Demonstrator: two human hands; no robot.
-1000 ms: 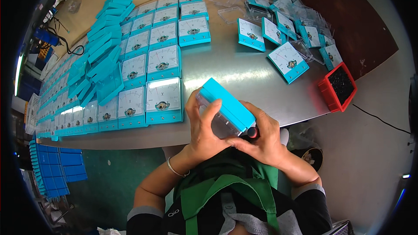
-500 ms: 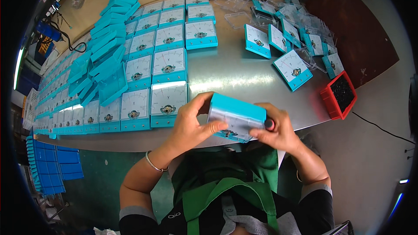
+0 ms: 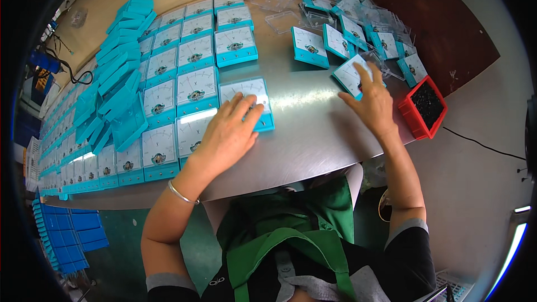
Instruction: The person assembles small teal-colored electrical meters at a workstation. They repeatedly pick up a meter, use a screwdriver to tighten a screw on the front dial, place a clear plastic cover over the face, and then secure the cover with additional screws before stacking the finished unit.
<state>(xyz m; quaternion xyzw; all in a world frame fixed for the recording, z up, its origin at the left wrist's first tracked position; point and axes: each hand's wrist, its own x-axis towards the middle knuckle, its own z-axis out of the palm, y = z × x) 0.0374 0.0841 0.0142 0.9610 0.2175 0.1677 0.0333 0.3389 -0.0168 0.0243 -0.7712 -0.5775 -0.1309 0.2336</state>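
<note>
My left hand [image 3: 232,128] lies over a panel meter [image 3: 263,92] with a white dial, clear cover and turquoise base. Its fingers are spread across the meter's face, and the thumb is hidden. The meter rests on the metal table beside the rows of like meters [image 3: 196,86]. Over at the right, my right hand [image 3: 373,100] reaches above another meter [image 3: 348,76], thumb and fingertips near its face. A small red and dark tool handle [image 3: 361,88] shows between thumb and fingers, mostly hidden in that hand.
Stacked turquoise housings [image 3: 126,117] lie on the meters at left. Loose meters [image 3: 310,47] and clear covers [image 3: 279,21] are heaped at the far right. A red bin [image 3: 407,113] of small black parts stands by the right edge. Blue crates [image 3: 59,235] sit below, left.
The meter held between both hands is now down on the table beside the rows, under my left hand. My right hand has left it and moved up and right to another meter.
</note>
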